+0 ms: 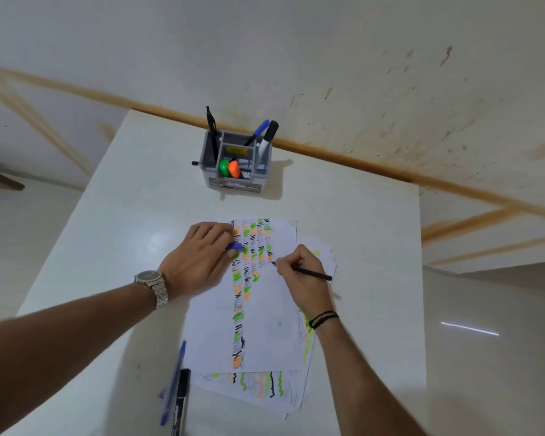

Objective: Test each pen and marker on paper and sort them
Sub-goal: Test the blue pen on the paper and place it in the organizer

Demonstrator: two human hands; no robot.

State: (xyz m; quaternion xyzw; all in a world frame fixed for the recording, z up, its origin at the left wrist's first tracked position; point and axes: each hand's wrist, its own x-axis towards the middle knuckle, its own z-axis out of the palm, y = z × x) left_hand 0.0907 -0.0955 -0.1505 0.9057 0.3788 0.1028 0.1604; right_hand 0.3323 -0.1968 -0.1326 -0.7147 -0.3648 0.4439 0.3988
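My right hand (299, 275) grips a thin black pen (315, 273), its tip touching the top sheet of paper (265, 328) beside rows of green, orange and black scribbles. My left hand (199, 259) rests on the paper's left edge and pinches a small blue pen cap (235, 246). A grey desk organizer (236, 158) stands at the far side of the table, holding a black pen, a blue pen, a black-capped marker, and green and orange highlighters. A blue pen (172, 385) and a black marker (180, 401) lie on the table near me, left of the paper.
Several scribbled sheets (258, 388) lie stacked under the top one. The white table (107, 215) ends close to the papers on the right and meets a wall with a wooden strip (359, 162) behind the organizer.
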